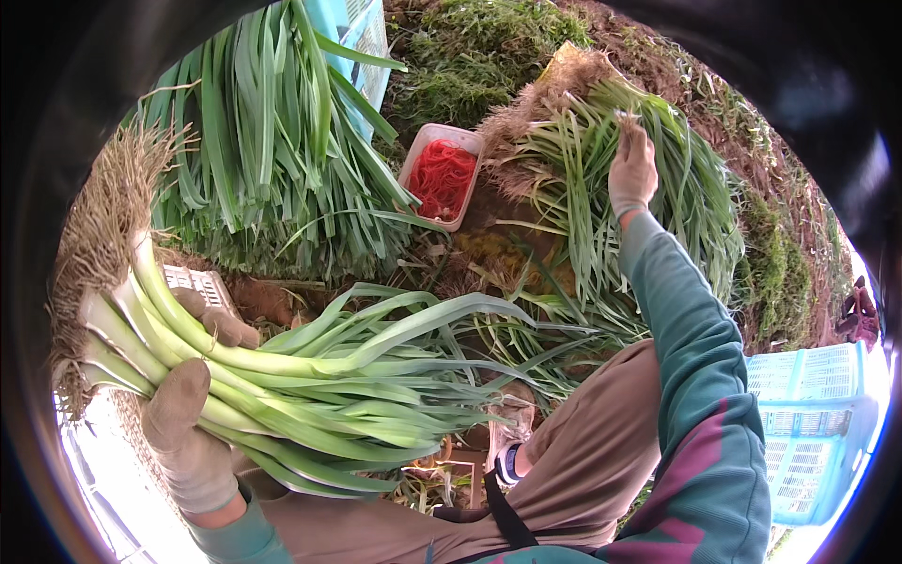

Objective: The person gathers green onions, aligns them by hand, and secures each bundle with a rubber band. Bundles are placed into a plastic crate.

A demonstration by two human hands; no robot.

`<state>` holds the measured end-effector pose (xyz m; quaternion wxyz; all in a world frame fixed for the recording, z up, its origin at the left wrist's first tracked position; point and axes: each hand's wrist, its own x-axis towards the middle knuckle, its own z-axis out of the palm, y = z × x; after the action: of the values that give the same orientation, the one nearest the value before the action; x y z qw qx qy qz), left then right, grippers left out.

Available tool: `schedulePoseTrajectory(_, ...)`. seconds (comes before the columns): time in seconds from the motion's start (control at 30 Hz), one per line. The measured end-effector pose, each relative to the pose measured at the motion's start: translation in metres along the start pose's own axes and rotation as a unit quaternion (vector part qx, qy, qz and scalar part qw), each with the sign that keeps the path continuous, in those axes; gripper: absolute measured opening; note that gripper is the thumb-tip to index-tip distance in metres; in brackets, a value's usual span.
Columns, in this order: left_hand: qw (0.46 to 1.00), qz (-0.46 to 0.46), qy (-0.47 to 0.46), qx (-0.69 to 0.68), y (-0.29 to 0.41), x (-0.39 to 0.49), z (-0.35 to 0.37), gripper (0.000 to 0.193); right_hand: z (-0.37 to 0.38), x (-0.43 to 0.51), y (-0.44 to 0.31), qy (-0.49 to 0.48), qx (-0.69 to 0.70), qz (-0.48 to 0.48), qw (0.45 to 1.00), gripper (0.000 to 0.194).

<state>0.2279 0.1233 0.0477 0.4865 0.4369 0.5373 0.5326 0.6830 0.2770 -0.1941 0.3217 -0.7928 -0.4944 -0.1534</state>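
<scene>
My left hand point(190, 423), in a soiled work glove, is closed around a bunch of leeks point(239, 381) with shaggy roots at the left and green leaves pointing right. My gloved right hand point(634, 169) reaches out over a pile of thinner leeks point(676, 176) at the upper right. Its fingertips are at a pale root end; whether they grip it cannot be told. Between the piles stands a white plastic tub point(454, 224) of red rubber bands point(442, 176). Trimmed leeks point(261, 134) are stacked at the upper left.
A light blue crate point(370, 49) stands behind the stack, and blue crates point(810, 437) stand at the right. A white crate point(201, 282) shows in part behind the held bunch. Loose leaves litter the soil by my shoe point(511, 416). A dark reddish glove-like thing point(858, 314) lies far right.
</scene>
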Motion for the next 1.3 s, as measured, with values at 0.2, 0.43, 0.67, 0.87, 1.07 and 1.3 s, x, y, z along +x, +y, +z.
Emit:
schedulePoseTrajectory(0.2,1.0,-0.009,-0.01,0.017,-0.005,0.003,0.003,0.059,0.031,0.037,-0.049,-0.235,-0.09,0.027,0.967,0.069)
schedulePoseTrajectory(0.43,0.999,-0.024,0.027,0.019,-0.009,0.01,0.0,0.06,0.073,0.036,-0.059,-0.309,-0.179,0.084,0.93,0.028)
schedulePoseTrajectory(0.67,1.0,-0.023,0.016,-0.004,-0.005,0.004,-0.002,0.058,0.037,0.056,-0.053,-0.268,0.016,0.005,0.963,0.044)
schedulePoseTrajectory(0.87,1.0,-0.014,0.002,-0.004,0.001,-0.008,0.001,0.058,-0.051,0.092,-0.076,-0.112,0.005,-0.225,0.968,0.042)
schedulePoseTrajectory(1.07,1.0,-0.001,-0.007,0.003,0.006,-0.016,-0.002,0.048,-0.161,0.103,-0.092,-0.025,-0.08,-0.329,0.941,0.042)
schedulePoseTrajectory(1.3,0.998,0.03,0.017,-0.055,0.019,-0.012,-0.053,0.048,-0.264,0.069,-0.11,0.024,-0.212,-0.337,0.917,0.043)
